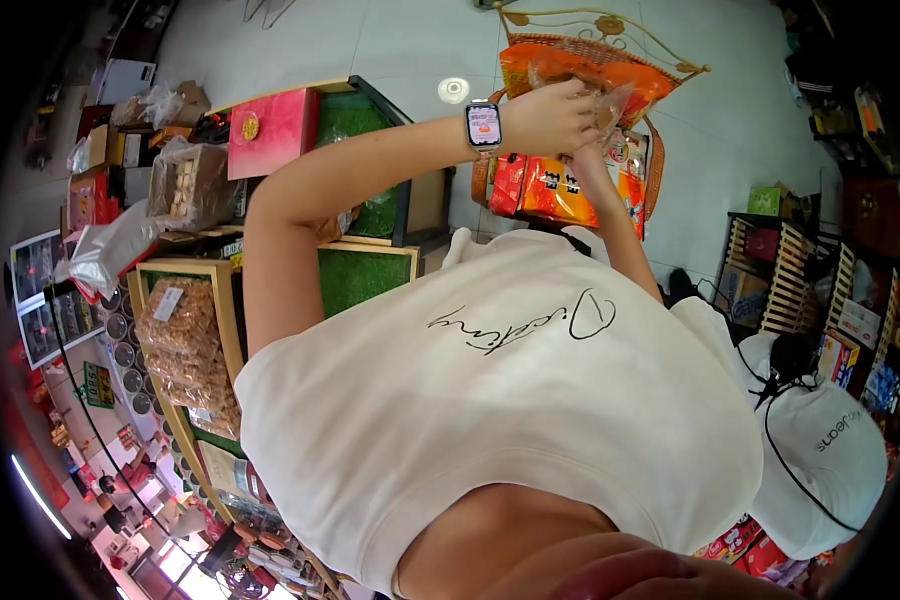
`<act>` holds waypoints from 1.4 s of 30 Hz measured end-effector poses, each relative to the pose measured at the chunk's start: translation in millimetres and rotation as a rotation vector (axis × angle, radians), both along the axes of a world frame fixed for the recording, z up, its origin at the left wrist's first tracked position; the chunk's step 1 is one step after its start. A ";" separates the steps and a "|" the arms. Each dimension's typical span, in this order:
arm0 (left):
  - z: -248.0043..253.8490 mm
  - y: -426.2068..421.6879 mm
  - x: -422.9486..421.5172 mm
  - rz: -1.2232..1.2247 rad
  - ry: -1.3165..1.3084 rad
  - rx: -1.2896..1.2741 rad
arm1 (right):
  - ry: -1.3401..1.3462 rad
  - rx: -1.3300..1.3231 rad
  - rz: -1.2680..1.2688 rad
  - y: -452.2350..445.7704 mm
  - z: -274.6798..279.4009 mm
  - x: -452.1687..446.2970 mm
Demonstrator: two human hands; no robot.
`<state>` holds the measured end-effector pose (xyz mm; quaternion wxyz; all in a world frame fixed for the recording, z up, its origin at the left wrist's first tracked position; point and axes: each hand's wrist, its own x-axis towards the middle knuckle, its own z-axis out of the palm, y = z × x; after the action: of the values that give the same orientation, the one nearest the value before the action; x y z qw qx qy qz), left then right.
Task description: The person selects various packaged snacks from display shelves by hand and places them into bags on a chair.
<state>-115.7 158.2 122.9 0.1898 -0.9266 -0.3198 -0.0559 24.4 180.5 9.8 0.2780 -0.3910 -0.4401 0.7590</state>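
Your left hand, with a square-faced smartwatch at its wrist, is in the upper middle of the frame, its fingers curled in on a crinkled, clear plastic bag. Your right hand sits just below it; its fingertips are hidden, so you cannot tell whether that grip is spread or pinching. The plastic bag is just right of your left hand, above a tan woven chair with a curled gold metal back. Orange printed packages lie on the chair, below your hands in the frame. At upper left, a pink square box rests at a wooden-framed display stand lined with green matting.
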 end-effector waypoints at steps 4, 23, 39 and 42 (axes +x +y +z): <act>-40.6 37.4 1.0 0.180 -0.244 -0.138 | -0.039 -0.047 0.006 50.7 -22.2 4.3; -186.9 109.6 23.7 0.804 -0.686 -0.479 | -0.112 -0.069 0.318 147.4 -83.1 18.4; -147.1 14.7 71.0 1.100 -0.827 -0.124 | -0.077 0.179 0.508 99.1 -41.8 21.6; -152.1 -49.1 81.2 1.260 -1.109 -0.181 | -0.091 0.381 0.749 59.1 -56.9 10.4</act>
<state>-34.4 109.1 -29.3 -0.0741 -0.4252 -0.8269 -0.3605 34.8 239.6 -47.1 0.0304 -0.1786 -0.6962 0.6946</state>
